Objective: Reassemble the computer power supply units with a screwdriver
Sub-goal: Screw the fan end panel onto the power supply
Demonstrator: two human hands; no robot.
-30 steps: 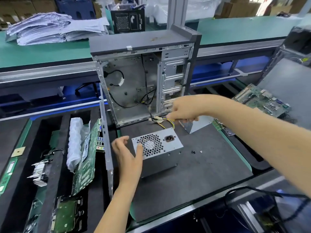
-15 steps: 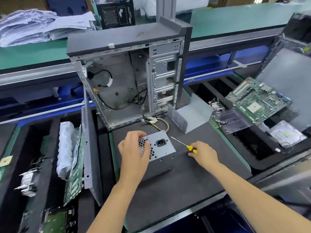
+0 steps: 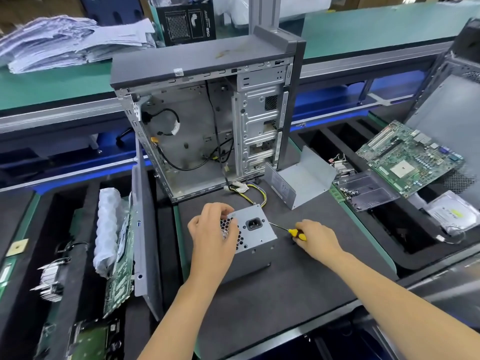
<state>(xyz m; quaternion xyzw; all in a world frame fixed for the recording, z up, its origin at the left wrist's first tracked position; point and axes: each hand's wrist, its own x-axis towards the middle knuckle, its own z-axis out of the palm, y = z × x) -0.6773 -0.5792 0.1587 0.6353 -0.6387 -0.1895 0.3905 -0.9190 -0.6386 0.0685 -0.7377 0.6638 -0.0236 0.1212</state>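
Black foam mat point(image 3: 298, 281) carries the PSU point(image 3: 255, 231) before an open case point(image 3: 207, 126), left hand point(image 3: 211, 229) curled over its grille, right hand point(image 3: 315, 237) gripping a screwdriver point(image 3: 296, 233) beside it.

Left hand point(image 3: 211, 236) rests curled on the power supply unit point(image 3: 255, 231), over its fan grille. Right hand point(image 3: 318, 239), at 3 o'clock, grips the screwdriver point(image 3: 292, 232). Open computer case point(image 3: 207, 120) stands at 12 o'clock.

Single head-worn wide-angle view, looking forward and down, close over the dark mat point(image 3: 298, 281), shelving behind
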